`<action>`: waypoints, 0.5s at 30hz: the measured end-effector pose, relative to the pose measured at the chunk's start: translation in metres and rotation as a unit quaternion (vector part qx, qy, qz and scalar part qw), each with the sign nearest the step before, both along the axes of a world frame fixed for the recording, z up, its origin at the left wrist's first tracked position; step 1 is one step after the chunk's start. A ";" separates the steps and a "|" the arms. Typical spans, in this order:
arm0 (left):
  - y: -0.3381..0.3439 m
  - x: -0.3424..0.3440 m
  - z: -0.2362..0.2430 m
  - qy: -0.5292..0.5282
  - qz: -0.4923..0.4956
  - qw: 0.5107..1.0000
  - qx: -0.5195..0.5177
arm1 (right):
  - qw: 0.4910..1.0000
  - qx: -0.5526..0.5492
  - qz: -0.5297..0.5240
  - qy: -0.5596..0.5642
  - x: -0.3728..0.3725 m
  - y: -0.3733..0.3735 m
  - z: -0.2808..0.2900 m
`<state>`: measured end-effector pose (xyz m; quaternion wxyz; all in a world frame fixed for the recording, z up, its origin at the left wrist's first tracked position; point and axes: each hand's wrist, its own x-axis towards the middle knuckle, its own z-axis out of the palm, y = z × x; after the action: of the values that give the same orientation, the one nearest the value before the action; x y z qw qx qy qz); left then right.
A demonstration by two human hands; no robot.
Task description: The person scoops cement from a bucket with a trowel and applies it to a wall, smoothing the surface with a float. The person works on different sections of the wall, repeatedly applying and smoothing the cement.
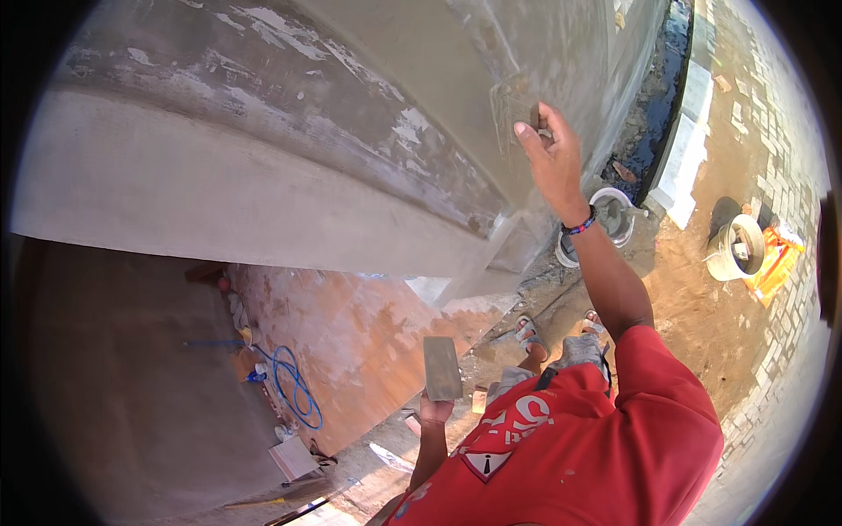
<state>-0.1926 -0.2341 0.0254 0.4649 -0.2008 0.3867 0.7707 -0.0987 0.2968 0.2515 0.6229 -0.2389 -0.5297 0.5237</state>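
My right hand (554, 162) is raised at the grey plastered wall (421, 53), its thumb and fingers closed. A dark edge shows between the fingertips, but what they grip is mostly hidden. Scratchy marks and a rough patch (509, 110) lie on the plaster just left of the fingertips. Lower down, my left hand (437, 409) is closed on the near end of a flat rectangular grey board (443, 368), held away from the wall. Below the raised right forearm stands a white bucket (617, 215) with grey wet mix inside.
A plastered ledge (246, 184) juts out at left above a tiled floor (351, 342) with a coiled blue hose (294, 390). On the sandy ground at right are a cream bucket (737, 250) and an orange bag (776, 263). A dark, wet channel (658, 114) runs along the wall.
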 end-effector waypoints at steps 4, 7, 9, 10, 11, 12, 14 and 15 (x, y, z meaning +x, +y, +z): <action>0.002 0.010 -0.008 -0.011 -0.003 0.999 0.040 | 0.993 0.105 -0.008 -0.045 -0.014 0.016 0.070; -0.005 0.022 -0.009 -0.023 0.021 0.998 0.048 | 0.984 0.127 -0.087 -0.092 -0.037 0.007 0.028; -0.005 0.028 -0.002 -0.038 0.048 0.998 0.022 | 0.979 0.097 -0.137 -0.117 -0.050 -0.014 -0.061; -0.005 0.027 -0.001 -0.042 0.050 0.998 0.017 | 0.982 0.044 -0.130 -0.131 -0.053 -0.031 -0.105; -0.005 0.024 0.001 -0.045 0.047 0.998 0.012 | 0.981 -0.038 -0.135 -0.131 -0.054 -0.043 -0.153; -0.008 0.026 0.002 -0.049 0.048 0.998 0.006 | 0.971 -0.111 -0.086 -0.193 -0.046 -0.051 -0.193; 0.005 0.014 0.007 -0.036 0.014 0.999 0.010 | 0.929 -0.295 -0.050 -0.216 -0.025 -0.051 -0.267; 0.015 0.004 0.010 -0.025 -0.007 1.000 0.013 | 0.897 -0.403 -0.053 -0.175 -0.019 -0.049 -0.289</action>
<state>-0.1889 -0.2191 0.0357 0.4824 -0.2115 0.3657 0.7674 -0.1172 0.2480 -0.0376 0.3971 -0.5851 -0.3603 0.6084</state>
